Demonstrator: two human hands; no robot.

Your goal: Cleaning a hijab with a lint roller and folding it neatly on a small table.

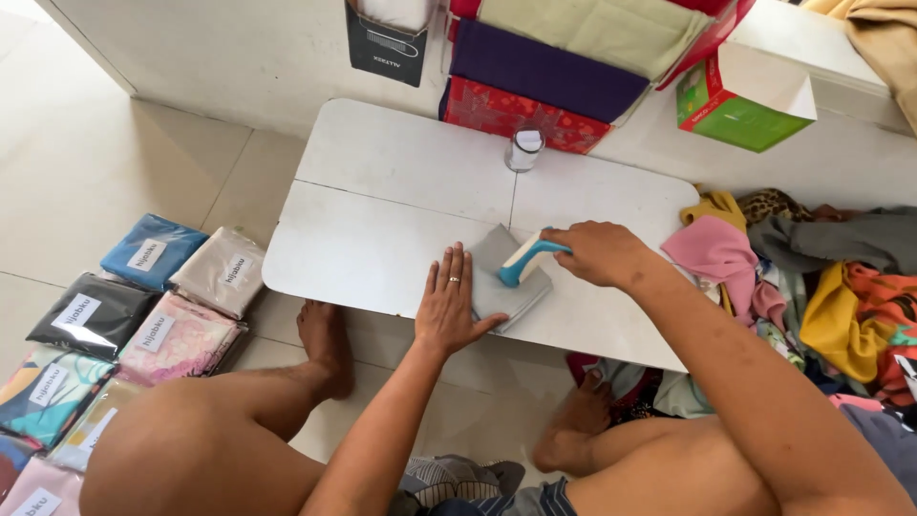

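Grey folded cloth [504, 277] lies flat near the front edge of a low white table [382, 191], where a person seated on the tiled floor works over it with both hands. The left hand [451, 308] rests palm down on the cloth's near-left corner, fingers spread and a ring on one of them, apparently to pin the fabric so it cannot slide. The right hand [597, 252] has its fingers curled tight around a small hand iron with a teal handle [527, 258], its flat face set on the cloth's upper right part. A small clear cup [523, 149] stands farther back on the table, well apart from the work. To the left on the floor, folded scarves in clear labelled bags [115, 306] lie in overlapping rows. A loose heap of coloured fabric [821, 287] is piled at the right, within reach. Behind the table stand stacked boxes [535, 86] and an open green carton [745, 100].
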